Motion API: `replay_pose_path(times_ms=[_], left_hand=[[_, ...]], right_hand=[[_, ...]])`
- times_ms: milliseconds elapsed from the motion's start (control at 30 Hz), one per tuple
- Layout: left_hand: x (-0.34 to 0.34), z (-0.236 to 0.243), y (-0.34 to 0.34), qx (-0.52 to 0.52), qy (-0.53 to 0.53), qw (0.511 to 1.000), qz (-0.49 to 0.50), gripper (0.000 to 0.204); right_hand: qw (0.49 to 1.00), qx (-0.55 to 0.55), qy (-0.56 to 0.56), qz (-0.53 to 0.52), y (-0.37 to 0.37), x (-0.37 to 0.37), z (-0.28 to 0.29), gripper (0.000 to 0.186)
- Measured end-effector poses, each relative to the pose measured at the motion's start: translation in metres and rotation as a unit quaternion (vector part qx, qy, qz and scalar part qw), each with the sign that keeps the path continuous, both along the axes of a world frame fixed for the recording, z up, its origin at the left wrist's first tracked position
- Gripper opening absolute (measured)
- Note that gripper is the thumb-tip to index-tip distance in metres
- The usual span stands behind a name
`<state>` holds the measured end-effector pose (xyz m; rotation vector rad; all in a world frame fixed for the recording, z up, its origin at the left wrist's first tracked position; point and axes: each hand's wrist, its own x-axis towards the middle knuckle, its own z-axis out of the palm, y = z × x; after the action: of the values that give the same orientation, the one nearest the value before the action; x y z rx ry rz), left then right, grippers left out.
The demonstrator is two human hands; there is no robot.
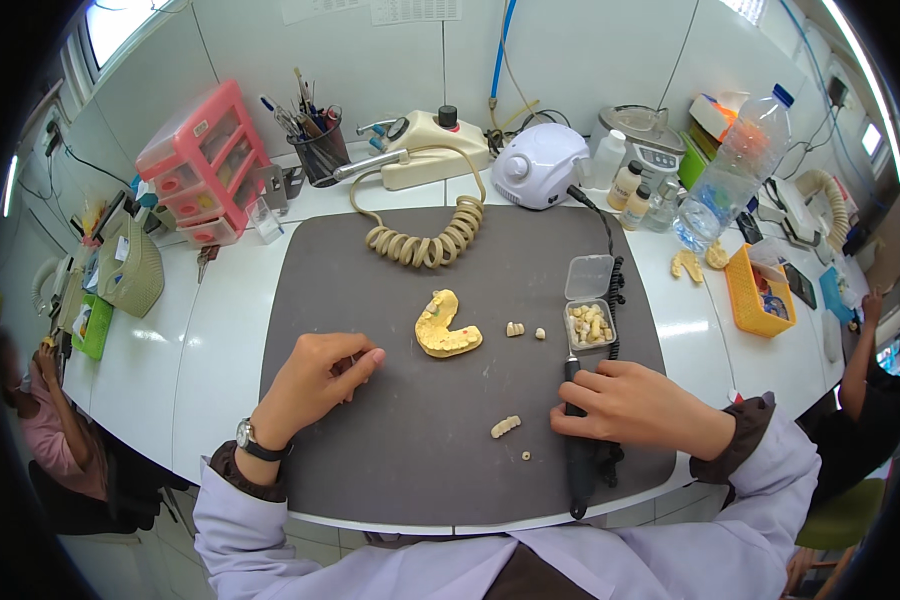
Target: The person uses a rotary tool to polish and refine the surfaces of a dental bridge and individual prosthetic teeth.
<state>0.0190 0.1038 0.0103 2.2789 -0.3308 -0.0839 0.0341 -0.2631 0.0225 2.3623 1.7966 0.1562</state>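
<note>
Your right hand point(615, 402) grips the drill point(579, 470) just beside the open box point(590, 278), which a nudge could spill; your left hand point(310, 385) curls loosely, apparently empty.

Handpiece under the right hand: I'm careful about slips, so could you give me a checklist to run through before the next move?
1. Right hand on handpiece: ok.
2. Left hand clear of the cast: ok, there is a gap between them.
3. Box lid shut: not ok, it stands open.
4. Handpiece tip clear of the box: cannot tell, they look very close.
5. Control unit off: cannot tell.
</note>
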Motion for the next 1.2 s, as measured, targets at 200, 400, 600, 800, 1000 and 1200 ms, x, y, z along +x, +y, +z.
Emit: replay_pose_path(times_ms=[200,400,600,800,1000,1200], left_hand=[[0.001,-0.001,0.0,-0.008,-0.015,1.0,-0.012,0.019],[-0.003,0.002,-0.015,-0.006,-0.088,0.994,-0.061,0.018],[-0.024,0.017,-0.083,0.063,-0.049,0.984,-0.162,0.028],[-0.012,0.01,-0.097,0.094,0.031,0.981,-0.165,0.041],[-0.002,-0.009,-0.089,0.091,0.038,0.966,-0.238,0.04],[-0.005,-0.013,-0.087,0.062,0.006,0.971,-0.232,0.036]], right_hand=[[0.988,0.085,-0.109,0.062,-0.011,0.011,-0.006,0.027],[0.916,0.388,-0.051,0.093,-0.025,0.019,0.0,0.03],[0.735,0.591,0.326,-0.061,0.011,-0.01,-0.005,0.016],[0.522,0.623,0.578,-0.071,0.042,-0.022,-0.036,0.025],[0.605,0.534,0.575,-0.135,0.031,-0.021,-0.058,0.026],[0.659,0.54,0.509,-0.12,0.018,-0.014,-0.065,0.028]])
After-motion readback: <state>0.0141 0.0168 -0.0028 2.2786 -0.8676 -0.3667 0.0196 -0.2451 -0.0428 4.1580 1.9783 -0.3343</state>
